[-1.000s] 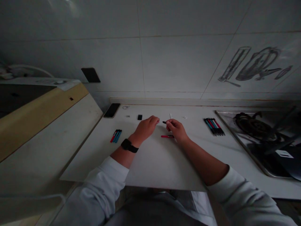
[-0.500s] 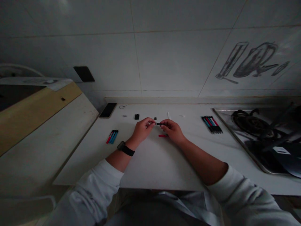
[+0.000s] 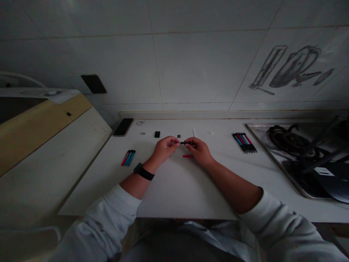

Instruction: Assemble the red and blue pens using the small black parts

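White countertop [image 3: 188, 189] spreads under both forearms, with a dark stove [image 3: 283, 136] set into it at the right. On it, the left hand [image 3: 163, 149] and right hand [image 3: 200, 151] almost meet, each with thumb and fingertips pinched together on one end of a small black pen part. To the right lies a row of pens [image 3: 244, 142]; to the left, a phone [image 3: 123, 127] and three pen barrels [image 3: 128, 158]. One red barrel [image 3: 187, 156] lies sideways just before the right hand, which partly covers it. Smallest is the black pen part [image 3: 183, 143] itself, in the narrow gap between the hands, its long axis running left to right, nearly level; which end is the tip cannot be told. A second ago the right hand alone held it, the left apart; now both grip it.
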Available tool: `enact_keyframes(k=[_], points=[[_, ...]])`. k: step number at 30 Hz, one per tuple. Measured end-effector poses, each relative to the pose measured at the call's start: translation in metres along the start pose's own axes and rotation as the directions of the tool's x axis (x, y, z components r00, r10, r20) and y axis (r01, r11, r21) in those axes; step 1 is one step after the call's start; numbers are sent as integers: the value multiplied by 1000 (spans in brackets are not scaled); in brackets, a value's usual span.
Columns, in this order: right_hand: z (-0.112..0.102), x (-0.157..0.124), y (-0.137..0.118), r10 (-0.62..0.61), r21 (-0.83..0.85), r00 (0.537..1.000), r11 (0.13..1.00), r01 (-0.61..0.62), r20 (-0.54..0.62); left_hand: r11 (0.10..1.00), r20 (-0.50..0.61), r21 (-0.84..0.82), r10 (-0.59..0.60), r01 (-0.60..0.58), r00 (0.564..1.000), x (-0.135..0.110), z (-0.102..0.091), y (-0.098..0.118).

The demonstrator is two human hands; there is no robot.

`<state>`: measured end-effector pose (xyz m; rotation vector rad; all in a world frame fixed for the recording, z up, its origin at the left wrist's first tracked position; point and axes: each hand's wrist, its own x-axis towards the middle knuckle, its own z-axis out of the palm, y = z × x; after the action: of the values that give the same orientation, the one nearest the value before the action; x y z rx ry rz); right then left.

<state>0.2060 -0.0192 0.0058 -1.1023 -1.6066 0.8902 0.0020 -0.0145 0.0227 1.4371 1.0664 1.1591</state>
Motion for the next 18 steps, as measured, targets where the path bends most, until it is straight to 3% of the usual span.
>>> enact_keyframes(k=[8,14,18], points=[[-1,-4,1,-180,-219,984,960,173,-13,978,33,204,33,-39,999,1,-2,-5],[-3,-3,3,-305,-288,952,908,303,37,847,144,478,184,-232,972,-1,-7,1],[-5,-4,-1,-342,-314,938,886,341,56,792,193,547,197,-272,961,-1,-8,3]])
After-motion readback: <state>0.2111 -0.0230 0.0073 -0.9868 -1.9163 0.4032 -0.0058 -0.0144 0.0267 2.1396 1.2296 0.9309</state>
